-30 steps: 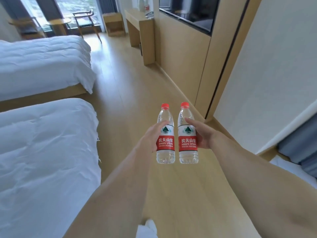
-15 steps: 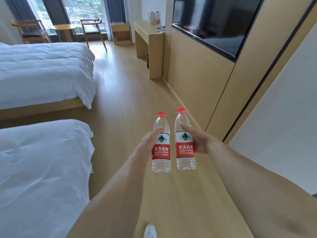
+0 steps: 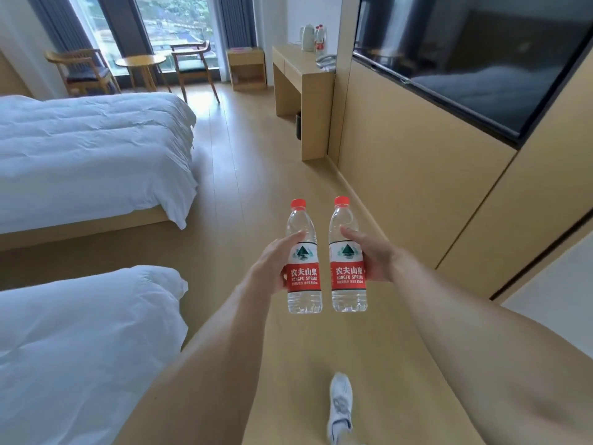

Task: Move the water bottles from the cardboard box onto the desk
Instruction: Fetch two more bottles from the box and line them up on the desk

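A: Two bottles in the air, one per hand. My left hand (image 3: 276,264) wraps the left bottle (image 3: 303,261) around its label, my right hand (image 3: 369,256) wraps the right bottle (image 3: 348,256) the same way. Both upright, red caps on, close side by side with a small gap between them.

B: Where's that relative to the goal?

A: Out in front of me above the wood floor (image 3: 244,175), well short of the desk (image 3: 301,77). The desk stands against the right wall near the window, past the big dark screen (image 3: 475,62).

B: Anything on the desk already?

A: A kettle (image 3: 307,36) and at least one red-labelled bottle (image 3: 319,40) beside it. Could be two, too small to tell.

B: The box?

A: Not in view. So I can't say how many bottles are left in it.

B: Progress, then?

A: I'd judge mid-carry. This pair is out of the box, not yet set down. Left to do: walk over, stand them on the desktop, probably return for more.

B: Surroundings?

A: Two white beds (image 3: 90,146) on my left, chairs and a round table by the window, my shoe (image 3: 340,403) at the bottom.
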